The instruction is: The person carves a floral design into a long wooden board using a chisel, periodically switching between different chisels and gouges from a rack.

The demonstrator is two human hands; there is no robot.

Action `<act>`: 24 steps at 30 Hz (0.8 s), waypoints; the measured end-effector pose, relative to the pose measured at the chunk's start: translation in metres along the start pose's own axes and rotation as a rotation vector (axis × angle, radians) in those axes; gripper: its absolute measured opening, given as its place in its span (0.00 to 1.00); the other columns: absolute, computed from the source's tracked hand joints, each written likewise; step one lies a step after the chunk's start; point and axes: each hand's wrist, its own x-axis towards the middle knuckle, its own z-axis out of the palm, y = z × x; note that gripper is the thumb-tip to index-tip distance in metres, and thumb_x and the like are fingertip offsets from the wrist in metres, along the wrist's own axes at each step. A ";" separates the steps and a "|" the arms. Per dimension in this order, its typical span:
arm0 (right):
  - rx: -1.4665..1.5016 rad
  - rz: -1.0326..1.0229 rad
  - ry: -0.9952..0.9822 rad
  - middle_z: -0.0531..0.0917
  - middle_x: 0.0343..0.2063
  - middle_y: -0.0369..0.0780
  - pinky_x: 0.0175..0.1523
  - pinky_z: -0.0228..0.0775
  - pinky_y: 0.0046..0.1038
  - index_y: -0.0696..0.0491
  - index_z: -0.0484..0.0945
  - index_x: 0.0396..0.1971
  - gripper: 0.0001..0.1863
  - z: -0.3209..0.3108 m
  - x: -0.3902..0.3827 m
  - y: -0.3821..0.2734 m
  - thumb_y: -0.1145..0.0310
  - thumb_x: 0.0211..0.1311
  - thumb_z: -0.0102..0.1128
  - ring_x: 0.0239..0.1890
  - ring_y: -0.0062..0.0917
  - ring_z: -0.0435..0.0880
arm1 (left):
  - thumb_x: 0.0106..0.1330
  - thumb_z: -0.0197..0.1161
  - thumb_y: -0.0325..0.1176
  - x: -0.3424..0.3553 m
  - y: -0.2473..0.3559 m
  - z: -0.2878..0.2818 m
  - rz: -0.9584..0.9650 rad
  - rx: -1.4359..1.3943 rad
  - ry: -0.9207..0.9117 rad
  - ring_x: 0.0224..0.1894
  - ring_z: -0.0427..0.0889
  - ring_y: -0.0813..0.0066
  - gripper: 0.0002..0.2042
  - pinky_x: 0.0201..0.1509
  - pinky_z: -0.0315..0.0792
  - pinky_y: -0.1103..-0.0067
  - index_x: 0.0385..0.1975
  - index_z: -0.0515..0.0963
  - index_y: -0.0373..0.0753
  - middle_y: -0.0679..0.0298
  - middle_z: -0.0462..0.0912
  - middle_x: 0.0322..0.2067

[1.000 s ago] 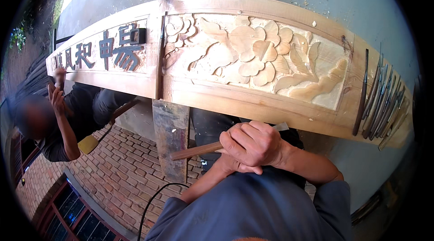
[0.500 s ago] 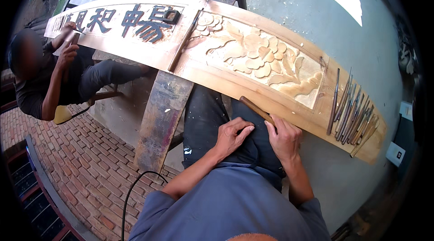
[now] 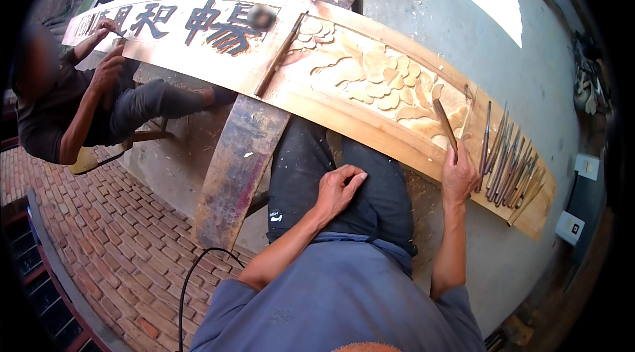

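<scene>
My right hand (image 3: 461,177) grips a round brown wooden stick (image 3: 445,122) by its lower end, with the other end tilted up over the carved part of the long wooden board (image 3: 370,128). That part bears a flower relief (image 3: 390,81) with petals and leaves. Right beside this hand, a row of wood-handled carving chisels (image 3: 509,170) lies on the board's right end. My left hand (image 3: 339,191) rests on my thigh, fingers curled in and thumb against them, with nothing seen in it. Another long-handled chisel (image 3: 281,58) lies across the board at its middle.
At the left, another person (image 3: 59,101) works on the board's lettered part with a tool in each hand. A stained plank (image 3: 231,167) runs beneath the board. A black cable (image 3: 188,286) loops over the brick floor (image 3: 126,220). Wood shavings are scattered about.
My right hand has moved right and up with the wooden stick, from above my lap to the board's edge near the chisels; the stick now stands steeper. My left hand has stayed on my thigh.
</scene>
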 end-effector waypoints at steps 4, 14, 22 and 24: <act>-0.093 0.027 0.063 0.94 0.52 0.43 0.50 0.86 0.38 0.50 0.88 0.60 0.20 0.010 0.004 0.021 0.71 0.69 0.78 0.47 0.41 0.95 | 0.79 0.72 0.34 0.004 0.002 0.001 -0.045 -0.024 -0.011 0.34 0.85 0.78 0.11 0.40 0.77 0.75 0.43 0.89 0.30 0.60 0.90 0.32; -0.057 0.059 0.130 0.94 0.56 0.40 0.61 0.83 0.35 0.51 0.89 0.61 0.20 0.029 -0.010 0.019 0.73 0.71 0.76 0.59 0.36 0.94 | 0.81 0.71 0.34 0.012 -0.005 0.012 -0.159 -0.004 -0.032 0.31 0.76 0.86 0.13 0.35 0.72 0.79 0.37 0.86 0.30 0.70 0.83 0.26; 0.001 0.036 0.172 0.95 0.54 0.39 0.61 0.83 0.35 0.51 0.90 0.61 0.19 0.032 -0.002 0.017 0.74 0.71 0.76 0.59 0.33 0.94 | 0.79 0.71 0.36 0.019 -0.004 0.015 -0.168 0.050 0.059 0.24 0.73 0.81 0.15 0.31 0.69 0.75 0.31 0.83 0.32 0.62 0.78 0.20; 0.006 0.034 0.127 0.95 0.54 0.40 0.60 0.83 0.34 0.51 0.90 0.60 0.18 0.033 0.000 0.017 0.74 0.72 0.75 0.58 0.33 0.94 | 0.80 0.71 0.37 0.020 -0.002 0.015 -0.158 0.044 0.047 0.23 0.72 0.80 0.16 0.31 0.70 0.74 0.30 0.82 0.32 0.62 0.76 0.19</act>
